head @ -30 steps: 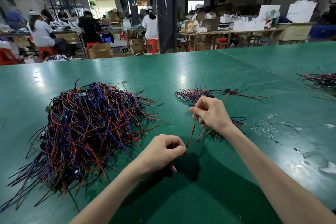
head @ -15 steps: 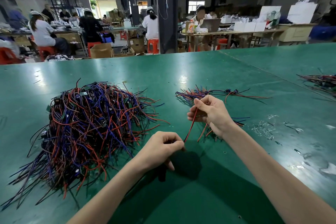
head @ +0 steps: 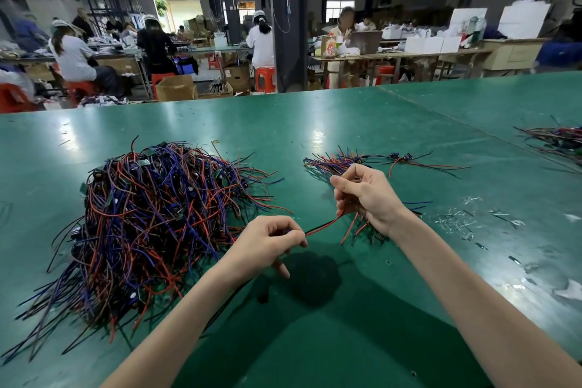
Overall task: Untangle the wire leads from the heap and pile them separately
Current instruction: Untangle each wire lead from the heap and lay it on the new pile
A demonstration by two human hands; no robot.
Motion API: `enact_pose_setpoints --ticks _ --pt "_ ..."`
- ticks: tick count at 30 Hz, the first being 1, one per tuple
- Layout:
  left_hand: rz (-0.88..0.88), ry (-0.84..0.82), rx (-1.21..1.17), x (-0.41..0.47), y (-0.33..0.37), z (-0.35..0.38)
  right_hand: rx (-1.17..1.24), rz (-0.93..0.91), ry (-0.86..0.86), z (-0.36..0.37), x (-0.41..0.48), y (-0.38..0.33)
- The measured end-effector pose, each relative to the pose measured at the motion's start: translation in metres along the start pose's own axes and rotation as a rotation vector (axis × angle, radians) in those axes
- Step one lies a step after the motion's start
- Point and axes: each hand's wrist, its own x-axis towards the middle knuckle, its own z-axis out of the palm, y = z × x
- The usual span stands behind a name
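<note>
Left hand (head: 267,242): pinched on one end of a red-and-black wire lead (head: 324,225), which is stretched, apparently to free it. Right hand (head: 368,195): curled round its other end, with several more leads gathered. Heap (head: 151,214): laid to the left. Sorted pile (head: 333,162): set apart beyond, on the tabletop (head: 346,123).

The thin red wire lead (head: 324,225) is flattening out as the left hand (head: 271,242) is drawing it leftward, away from the right hand (head: 367,195).
</note>
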Motion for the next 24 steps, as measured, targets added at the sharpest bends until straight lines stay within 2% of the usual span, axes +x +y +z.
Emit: enact_pose_setpoints --ticks 4,8,15,24 --pt "-0.001 -0.005 0.004 -0.001 -0.001 0.002 -0.014 0.019 -0.007 -0.002 -0.002 -0.001" --pt "-0.005 0.048 0.007 -0.002 -0.003 0.007 0.13 -0.043 0.112 0.001 -0.001 0.001" --pt "0.008 0.087 0.017 -0.006 -0.006 0.025 0.205 -0.149 0.261 0.013 -0.002 0.009" --pt "0.03 0.134 0.05 -0.006 -0.008 0.022 0.239 -0.079 0.242 0.009 -0.003 0.005"
